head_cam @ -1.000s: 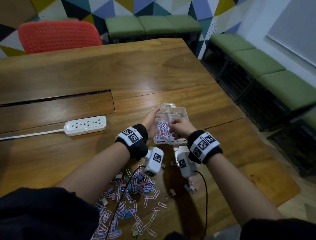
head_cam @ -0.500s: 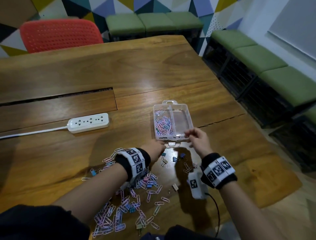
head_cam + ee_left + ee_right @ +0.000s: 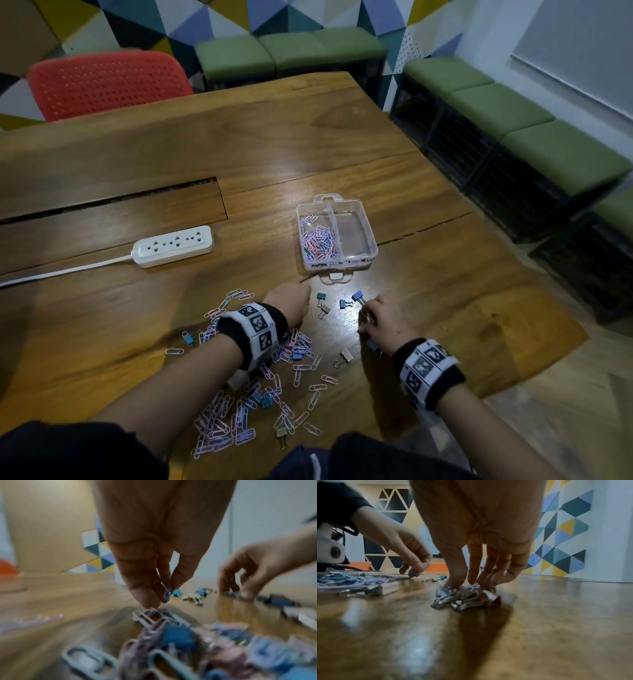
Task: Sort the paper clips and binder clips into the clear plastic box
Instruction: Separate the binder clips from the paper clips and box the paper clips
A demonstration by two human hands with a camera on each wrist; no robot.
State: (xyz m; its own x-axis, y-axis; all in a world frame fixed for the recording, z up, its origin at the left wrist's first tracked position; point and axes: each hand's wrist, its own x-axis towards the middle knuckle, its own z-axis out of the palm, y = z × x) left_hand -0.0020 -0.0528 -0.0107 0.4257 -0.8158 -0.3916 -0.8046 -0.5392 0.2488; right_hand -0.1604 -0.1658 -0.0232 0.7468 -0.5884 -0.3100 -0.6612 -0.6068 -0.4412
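Note:
The clear plastic box (image 3: 372,240) stands on the wooden table with pastel paper clips (image 3: 320,240) in its left compartment; the right compartment looks bare. My left hand (image 3: 294,304) hovers at the far edge of the loose paper clip pile (image 3: 246,394), pinching one bluish paper clip (image 3: 167,595) between thumb and fingers. My right hand (image 3: 371,317) is down on the table to the right, thumb and fingers curled round a small bunch of binder clips (image 3: 464,597). More binder clips (image 3: 345,304) lie between the hands, just in front of the box.
A white power strip (image 3: 173,245) with its cable lies at the left. A cable slot (image 3: 113,202) cuts the table behind it. A red chair (image 3: 109,85) and green benches (image 3: 496,109) stand beyond the table. The table's edge (image 3: 534,370) runs close on the right.
Both hands have pulled back from the box toward me. The left now pinches a paper clip at the pile; the right has come down on the binder clips.

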